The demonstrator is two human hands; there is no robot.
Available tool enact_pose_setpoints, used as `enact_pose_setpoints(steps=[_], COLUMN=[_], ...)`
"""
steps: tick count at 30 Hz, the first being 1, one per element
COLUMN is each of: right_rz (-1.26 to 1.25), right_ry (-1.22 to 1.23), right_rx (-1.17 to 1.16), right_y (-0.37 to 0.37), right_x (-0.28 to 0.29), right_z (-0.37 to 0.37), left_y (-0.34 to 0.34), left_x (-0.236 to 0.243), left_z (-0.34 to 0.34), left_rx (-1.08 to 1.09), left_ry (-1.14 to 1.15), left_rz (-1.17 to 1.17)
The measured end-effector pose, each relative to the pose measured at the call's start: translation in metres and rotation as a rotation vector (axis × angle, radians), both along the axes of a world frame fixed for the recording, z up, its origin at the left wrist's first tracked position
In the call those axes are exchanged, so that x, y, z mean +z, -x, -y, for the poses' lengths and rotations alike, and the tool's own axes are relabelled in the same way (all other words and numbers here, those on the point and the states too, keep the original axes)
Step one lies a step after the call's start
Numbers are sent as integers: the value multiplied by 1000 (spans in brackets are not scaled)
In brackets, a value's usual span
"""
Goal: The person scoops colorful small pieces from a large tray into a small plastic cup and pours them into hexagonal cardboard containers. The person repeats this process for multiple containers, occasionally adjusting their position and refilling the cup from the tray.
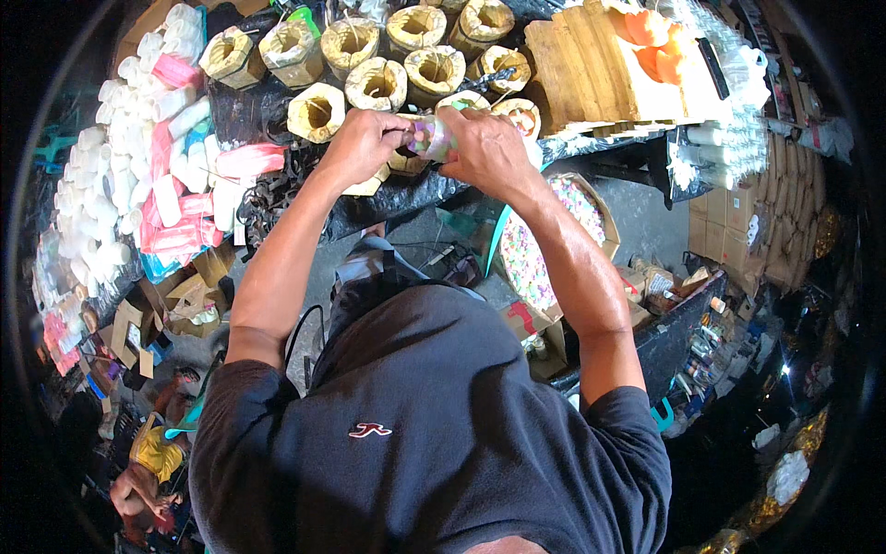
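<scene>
Both my hands meet at the near edge of the table, around a small clear plastic container point(434, 140) with purple, green and pink bits in it. My left hand point(371, 143) pinches its left end with thumb and fingers. My right hand point(487, 148) is closed round its right end. Just beyond and beneath my hands stand several pale hexagonal tubes point(377, 83) with round hollow openings. One tube point(317, 113) stands close to my left hand. Part of the tubes nearest my fingers is hidden by the hands.
White plastic cylinders and pink wrapped packs point(175, 212) are heaped at left. A brown board stack point(577, 65) and orange objects point(651, 46) lie at right. Below my right forearm sits a box of multicoloured confetti-like pieces point(577, 208). Another person point(152, 462) crouches at lower left.
</scene>
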State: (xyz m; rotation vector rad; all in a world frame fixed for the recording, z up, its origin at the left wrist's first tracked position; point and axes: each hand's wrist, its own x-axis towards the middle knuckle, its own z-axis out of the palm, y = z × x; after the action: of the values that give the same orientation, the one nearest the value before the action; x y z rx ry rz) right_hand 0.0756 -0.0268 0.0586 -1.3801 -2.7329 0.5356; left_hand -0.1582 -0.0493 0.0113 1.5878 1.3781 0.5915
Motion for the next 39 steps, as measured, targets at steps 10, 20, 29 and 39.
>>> enact_pose_setpoints(steps=[10,20,29,39], right_rz=[251,405,373,399], right_ry=[44,10,-69,-196], right_rx=[142,180,239,294], right_y=[19,27,28,32], right_x=[20,27,21,11], right_z=[-13,-19,-21,-23], left_y=[8,10,11,15], left_x=[-6,2,8,-5], left_z=[1,-6,-8,-11], left_rx=[36,-34,-84,-90], left_ry=[-35,-65,-93,-93], left_rz=[55,50,71,70])
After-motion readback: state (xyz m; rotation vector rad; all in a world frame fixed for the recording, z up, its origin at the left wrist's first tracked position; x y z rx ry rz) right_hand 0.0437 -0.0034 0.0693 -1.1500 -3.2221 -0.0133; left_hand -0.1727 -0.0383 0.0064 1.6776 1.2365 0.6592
